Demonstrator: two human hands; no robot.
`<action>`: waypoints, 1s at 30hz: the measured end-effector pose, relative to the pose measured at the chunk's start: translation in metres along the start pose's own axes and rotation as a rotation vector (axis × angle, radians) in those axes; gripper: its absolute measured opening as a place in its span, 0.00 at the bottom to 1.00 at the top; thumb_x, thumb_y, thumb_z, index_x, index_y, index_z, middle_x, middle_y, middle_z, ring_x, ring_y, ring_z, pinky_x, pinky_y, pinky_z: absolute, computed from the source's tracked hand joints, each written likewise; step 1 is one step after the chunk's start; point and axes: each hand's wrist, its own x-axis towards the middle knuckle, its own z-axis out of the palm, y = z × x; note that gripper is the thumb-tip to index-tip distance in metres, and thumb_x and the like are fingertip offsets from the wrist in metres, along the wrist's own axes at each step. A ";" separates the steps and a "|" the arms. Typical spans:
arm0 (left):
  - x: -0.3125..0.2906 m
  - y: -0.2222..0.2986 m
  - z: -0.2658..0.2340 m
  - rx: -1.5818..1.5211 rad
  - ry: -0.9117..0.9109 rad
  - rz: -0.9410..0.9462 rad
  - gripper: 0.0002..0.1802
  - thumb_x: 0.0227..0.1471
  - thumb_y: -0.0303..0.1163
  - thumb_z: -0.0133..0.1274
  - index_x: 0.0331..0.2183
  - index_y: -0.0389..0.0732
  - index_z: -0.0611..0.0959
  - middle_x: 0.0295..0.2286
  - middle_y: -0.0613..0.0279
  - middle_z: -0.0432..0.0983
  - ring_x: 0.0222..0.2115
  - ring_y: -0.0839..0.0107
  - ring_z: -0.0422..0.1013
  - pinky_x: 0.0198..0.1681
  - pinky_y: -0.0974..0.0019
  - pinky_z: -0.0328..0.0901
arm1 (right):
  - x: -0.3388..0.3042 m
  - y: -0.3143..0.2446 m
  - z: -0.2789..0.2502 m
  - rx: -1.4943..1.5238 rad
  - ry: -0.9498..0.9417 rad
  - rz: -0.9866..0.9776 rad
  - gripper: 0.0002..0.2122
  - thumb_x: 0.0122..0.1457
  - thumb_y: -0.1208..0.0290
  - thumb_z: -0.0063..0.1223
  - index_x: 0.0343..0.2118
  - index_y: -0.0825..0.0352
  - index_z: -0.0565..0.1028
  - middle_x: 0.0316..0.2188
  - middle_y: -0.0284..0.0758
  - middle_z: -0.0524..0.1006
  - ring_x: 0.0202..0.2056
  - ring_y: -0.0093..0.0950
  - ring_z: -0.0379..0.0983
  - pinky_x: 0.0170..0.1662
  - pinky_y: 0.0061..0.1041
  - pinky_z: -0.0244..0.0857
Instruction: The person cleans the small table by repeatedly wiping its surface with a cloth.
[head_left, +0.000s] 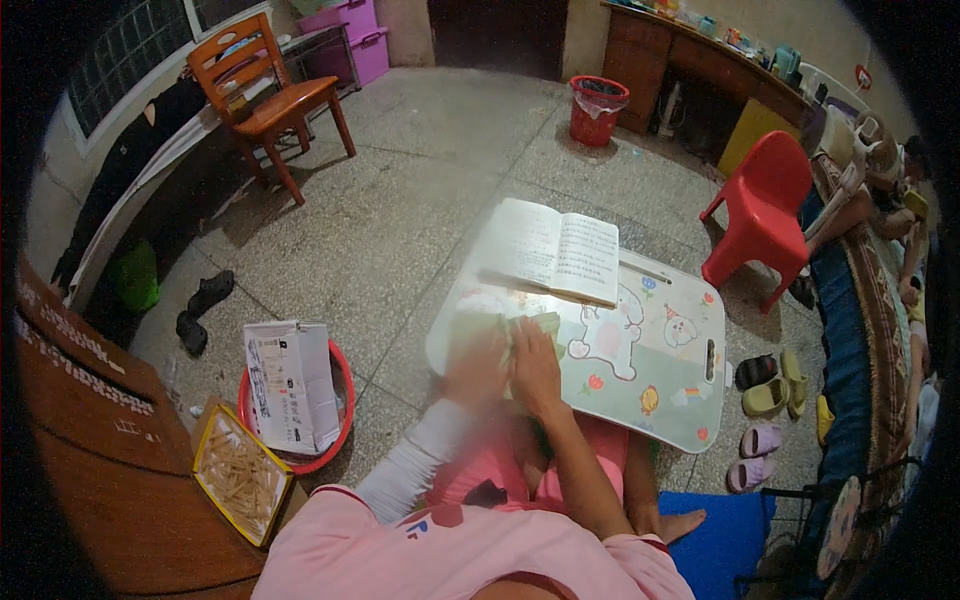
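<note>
A small low table (660, 395) with cartoon animals and flowers on its top stands in front of me. My right hand (535, 365) lies on a pale green flat piece (546, 323) at the table's near left part, its fingers stretched out. Whether that piece is paper or cloth, I cannot tell. Beside it, my left hand (476, 355) is smeared by motion over the table's left edge, and its fingers do not show clearly. An open book (560, 245) with writing on its pages rests at the far side of the tabletop.
At left, a white carton (292, 385) sits in a red basin (345, 410), near a yellow-edged box of thin sticks (240, 475). A red plastic chair (762, 215) and several slippers (765, 398) are at right. Farther off are a wooden chair (270, 110) and a red bin (597, 112).
</note>
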 end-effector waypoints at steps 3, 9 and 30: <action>-0.002 0.002 -0.007 -0.020 -0.018 -0.002 0.31 0.47 0.42 0.45 0.53 0.43 0.61 0.53 0.58 0.54 0.55 0.59 0.47 0.56 0.42 0.38 | -0.004 0.009 0.008 -0.068 0.077 -0.082 0.20 0.50 0.76 0.40 0.50 0.68 0.61 0.51 0.45 0.60 0.53 0.42 0.55 0.55 0.41 0.47; -0.001 -0.002 -0.013 -0.076 -0.044 -0.009 0.30 0.48 0.43 0.43 0.53 0.44 0.61 0.54 0.57 0.53 0.56 0.60 0.47 0.57 0.45 0.36 | -0.006 0.011 0.013 -0.064 0.169 -0.101 0.23 0.49 0.77 0.39 0.51 0.66 0.60 0.47 0.47 0.63 0.49 0.43 0.58 0.53 0.38 0.49; 0.022 -0.003 -0.010 0.043 0.011 0.039 0.30 0.48 0.41 0.42 0.52 0.40 0.62 0.54 0.57 0.52 0.56 0.60 0.47 0.57 0.49 0.37 | 0.012 0.017 0.014 -0.100 0.075 0.012 0.19 0.50 0.74 0.42 0.48 0.68 0.62 0.53 0.43 0.58 0.56 0.40 0.51 0.57 0.42 0.43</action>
